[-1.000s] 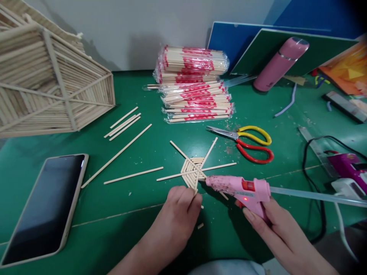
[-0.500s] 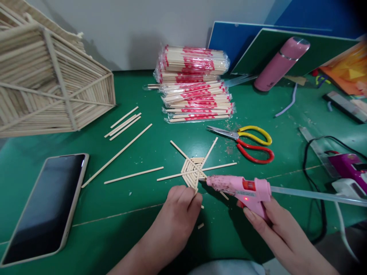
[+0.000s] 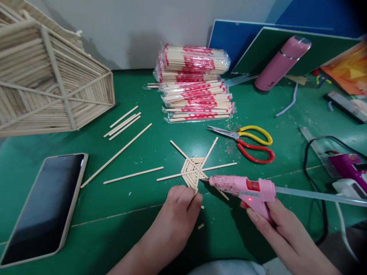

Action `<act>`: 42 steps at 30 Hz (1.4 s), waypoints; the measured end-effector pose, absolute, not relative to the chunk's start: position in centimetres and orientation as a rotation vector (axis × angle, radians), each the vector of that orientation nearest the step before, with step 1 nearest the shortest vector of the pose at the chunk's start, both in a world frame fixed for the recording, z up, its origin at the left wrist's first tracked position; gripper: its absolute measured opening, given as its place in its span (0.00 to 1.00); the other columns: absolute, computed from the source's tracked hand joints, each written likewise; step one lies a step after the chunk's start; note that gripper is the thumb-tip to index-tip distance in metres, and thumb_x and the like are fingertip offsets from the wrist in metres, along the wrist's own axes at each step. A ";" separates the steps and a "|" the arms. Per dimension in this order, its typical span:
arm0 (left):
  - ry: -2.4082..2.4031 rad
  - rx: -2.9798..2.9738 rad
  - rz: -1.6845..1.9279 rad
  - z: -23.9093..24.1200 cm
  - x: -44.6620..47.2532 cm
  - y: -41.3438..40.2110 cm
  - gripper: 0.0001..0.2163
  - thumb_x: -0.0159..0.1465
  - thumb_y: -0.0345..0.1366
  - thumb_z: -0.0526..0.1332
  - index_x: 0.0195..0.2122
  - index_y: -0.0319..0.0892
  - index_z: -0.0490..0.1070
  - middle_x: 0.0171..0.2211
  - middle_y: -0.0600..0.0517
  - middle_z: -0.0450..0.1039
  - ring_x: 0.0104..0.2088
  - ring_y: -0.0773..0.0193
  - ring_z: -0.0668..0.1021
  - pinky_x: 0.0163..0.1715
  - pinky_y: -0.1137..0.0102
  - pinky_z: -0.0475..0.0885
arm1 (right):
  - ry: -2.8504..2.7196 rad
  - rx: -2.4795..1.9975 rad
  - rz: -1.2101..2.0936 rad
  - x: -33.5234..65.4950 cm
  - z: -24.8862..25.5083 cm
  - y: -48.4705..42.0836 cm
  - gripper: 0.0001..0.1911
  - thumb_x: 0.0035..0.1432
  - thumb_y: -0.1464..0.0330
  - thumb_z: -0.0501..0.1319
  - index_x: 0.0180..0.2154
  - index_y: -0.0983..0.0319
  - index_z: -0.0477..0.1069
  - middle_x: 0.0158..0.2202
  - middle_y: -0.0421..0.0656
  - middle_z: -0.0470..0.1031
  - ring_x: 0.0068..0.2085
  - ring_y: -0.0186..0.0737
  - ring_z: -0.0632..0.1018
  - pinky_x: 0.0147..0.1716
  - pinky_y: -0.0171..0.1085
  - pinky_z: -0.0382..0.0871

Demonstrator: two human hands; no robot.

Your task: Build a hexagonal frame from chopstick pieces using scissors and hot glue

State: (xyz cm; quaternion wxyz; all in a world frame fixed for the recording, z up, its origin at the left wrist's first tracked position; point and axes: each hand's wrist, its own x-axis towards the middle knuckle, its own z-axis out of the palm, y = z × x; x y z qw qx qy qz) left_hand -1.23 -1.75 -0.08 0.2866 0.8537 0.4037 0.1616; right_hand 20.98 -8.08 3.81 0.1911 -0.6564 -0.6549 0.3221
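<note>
A small web of crossed wooden sticks (image 3: 195,169) lies flat on the green table (image 3: 137,152). My left hand (image 3: 179,214) is closed, its fingertips pinching the near end of one of the web's sticks. My right hand (image 3: 282,229) grips a pink hot glue gun (image 3: 245,189) with a finger on the trigger. A clear glue rod sticks out of the gun's back. The gun's nozzle points left and sits at the web's right edge, just off the sticks.
Loose sticks (image 3: 123,152) lie left of the web, a phone (image 3: 43,206) at the near left. A large stick-built frame (image 3: 48,84) stands at the back left. Wrapped chopstick packs (image 3: 195,84), scissors (image 3: 246,141), a pink flask (image 3: 282,63) and a purple glue gun (image 3: 348,168) lie behind and right.
The glue gun and my right hand have drawn slightly to the right, away from the web. My left hand has stayed put.
</note>
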 end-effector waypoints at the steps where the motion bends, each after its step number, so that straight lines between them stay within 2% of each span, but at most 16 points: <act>1: 1.071 2.287 0.429 -0.1 -1.3 -1.8 0.10 0.63 0.33 0.46 0.35 0.41 0.66 0.31 0.52 0.65 0.33 0.65 0.66 0.38 0.69 0.63 | -1.843 -1.841 0.899 21.1 3.8 -8.1 0.10 0.58 0.66 0.50 0.43 0.56 0.60 0.35 0.41 0.72 0.34 0.37 0.74 0.32 0.33 0.69; 6: 1.056 2.312 0.368 0.1 -1.3 -1.6 0.11 0.64 0.32 0.45 0.35 0.41 0.66 0.31 0.52 0.65 0.33 0.65 0.66 0.37 0.69 0.62 | -1.853 -1.831 0.893 21.2 3.6 -8.2 0.10 0.58 0.67 0.49 0.43 0.57 0.59 0.31 0.41 0.72 0.30 0.37 0.74 0.28 0.33 0.69; 11: 1.052 2.291 0.312 0.5 -1.2 -1.4 0.11 0.64 0.32 0.44 0.34 0.41 0.66 0.30 0.53 0.64 0.32 0.66 0.65 0.35 0.70 0.62 | -1.845 -1.834 0.924 20.6 3.7 -7.9 0.09 0.58 0.67 0.49 0.43 0.56 0.59 0.36 0.41 0.71 0.34 0.37 0.73 0.33 0.33 0.69; 18: 1.036 2.330 0.318 0.0 -1.4 -1.6 0.10 0.64 0.32 0.45 0.34 0.41 0.65 0.31 0.52 0.63 0.33 0.66 0.64 0.37 0.70 0.61 | -1.863 -1.831 0.930 20.6 3.6 -8.0 0.10 0.59 0.66 0.49 0.43 0.57 0.59 0.35 0.41 0.70 0.36 0.37 0.73 0.34 0.33 0.69; 23: 1.015 2.371 0.306 0.0 -1.4 -1.5 0.10 0.64 0.32 0.45 0.35 0.40 0.64 0.32 0.51 0.63 0.34 0.65 0.64 0.38 0.69 0.61 | -1.828 -1.830 0.932 20.4 3.7 -7.7 0.10 0.59 0.66 0.49 0.43 0.57 0.59 0.35 0.41 0.71 0.33 0.36 0.73 0.32 0.32 0.69; 28: 1.000 2.393 0.298 0.0 -1.3 -1.4 0.09 0.64 0.30 0.45 0.35 0.39 0.64 0.34 0.50 0.63 0.35 0.64 0.64 0.38 0.68 0.61 | -1.838 -1.827 0.961 20.5 3.5 -7.7 0.11 0.58 0.67 0.49 0.44 0.58 0.59 0.36 0.42 0.71 0.34 0.37 0.73 0.33 0.33 0.69; 34: 0.998 2.386 0.289 0.1 -1.5 -1.6 0.09 0.63 0.30 0.45 0.36 0.39 0.64 0.33 0.50 0.63 0.35 0.64 0.64 0.38 0.68 0.61 | -1.832 -1.837 0.893 20.5 3.7 -7.7 0.09 0.58 0.67 0.49 0.43 0.57 0.60 0.31 0.39 0.71 0.29 0.34 0.73 0.29 0.31 0.69; 42: 1.005 2.374 0.302 0.0 -1.4 -1.4 0.08 0.64 0.31 0.45 0.35 0.39 0.63 0.33 0.51 0.62 0.35 0.64 0.63 0.37 0.68 0.61 | -1.820 -1.867 0.868 20.8 3.6 -7.8 0.16 0.58 0.66 0.50 0.48 0.59 0.58 0.38 0.43 0.72 0.36 0.38 0.74 0.30 0.32 0.70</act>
